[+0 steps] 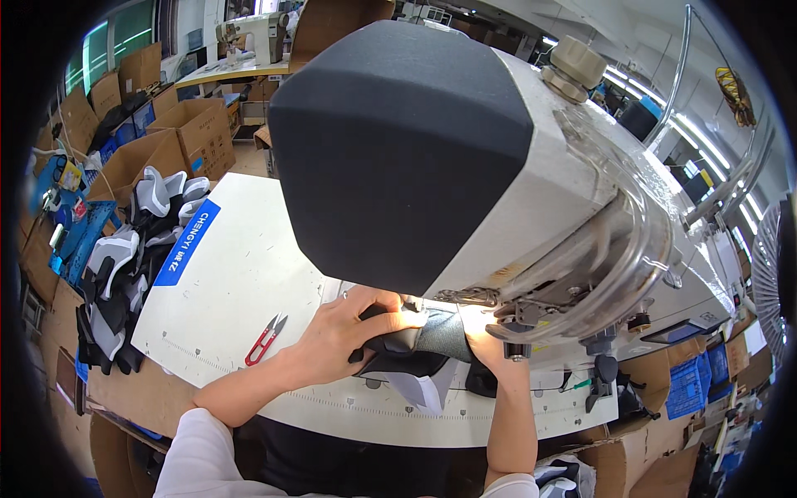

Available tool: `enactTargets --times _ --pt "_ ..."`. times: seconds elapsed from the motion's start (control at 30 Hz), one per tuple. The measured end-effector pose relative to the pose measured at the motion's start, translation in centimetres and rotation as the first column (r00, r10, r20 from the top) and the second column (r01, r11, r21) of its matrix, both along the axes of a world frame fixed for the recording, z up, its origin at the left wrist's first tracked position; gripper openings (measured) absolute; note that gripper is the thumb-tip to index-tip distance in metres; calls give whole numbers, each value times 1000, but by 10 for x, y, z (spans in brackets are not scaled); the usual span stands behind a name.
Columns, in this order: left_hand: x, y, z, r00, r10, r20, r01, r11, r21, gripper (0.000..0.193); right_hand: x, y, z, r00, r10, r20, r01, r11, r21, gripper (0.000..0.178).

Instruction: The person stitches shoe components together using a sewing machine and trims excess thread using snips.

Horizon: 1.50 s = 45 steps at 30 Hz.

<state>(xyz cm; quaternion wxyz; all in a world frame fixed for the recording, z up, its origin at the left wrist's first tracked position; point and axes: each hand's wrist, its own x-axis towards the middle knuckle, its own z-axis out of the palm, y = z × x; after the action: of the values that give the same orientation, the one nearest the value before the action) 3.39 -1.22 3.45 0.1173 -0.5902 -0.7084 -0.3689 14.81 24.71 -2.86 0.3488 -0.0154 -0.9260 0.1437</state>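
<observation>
A sewn piece of black, dark grey and white material (pixel 442 337) lies on the white sewing table under the sewing machine's head (pixel 398 149). With thumb and fingers closed, my left hand (pixel 353 324) grips the piece's left side, close to the lit needle area. My right hand (pixel 483 336) rests at the piece's right side; the machine hides most of its fingers, so their grip cannot be made out. The needle itself is hidden behind the machine's head. Left of my left hand lie red-handled thread snips (pixel 267 339), blades pointing away from me.
A heap of black, white and grey sewn pieces (pixel 116 266) sits beyond the table's left edge, next to open cardboard boxes (pixel 195 137). A blue label strip (pixel 188 242) runs along the table's left edge. At the right are a blue crate (pixel 687 386) and a fan (pixel 770 261).
</observation>
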Motion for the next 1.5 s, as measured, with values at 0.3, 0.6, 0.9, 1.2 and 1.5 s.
enactTargets --times 0.3,0.6,0.9,1.2,1.5 --pt "4 -7 0 998 62 19 -65 977 204 52 10 -43 66 930 21 367 167 865 -472 26" --pt "17 -26 19 945 -34 325 -49 969 243 39 22 -72 41 957 288 -42 -143 339 -930 23" --pt "12 -38 10 892 -99 440 29 986 163 48 17 -98 20 926 275 -257 -149 -359 -921 34" --pt "-14 -72 20 649 -252 718 408 912 -49 62 27 -115 14 850 206 -485 -209 -712 -670 39" --pt "1 -51 41 763 -256 594 214 967 142 40 16 -127 30 947 220 -233 -131 -396 -909 28"
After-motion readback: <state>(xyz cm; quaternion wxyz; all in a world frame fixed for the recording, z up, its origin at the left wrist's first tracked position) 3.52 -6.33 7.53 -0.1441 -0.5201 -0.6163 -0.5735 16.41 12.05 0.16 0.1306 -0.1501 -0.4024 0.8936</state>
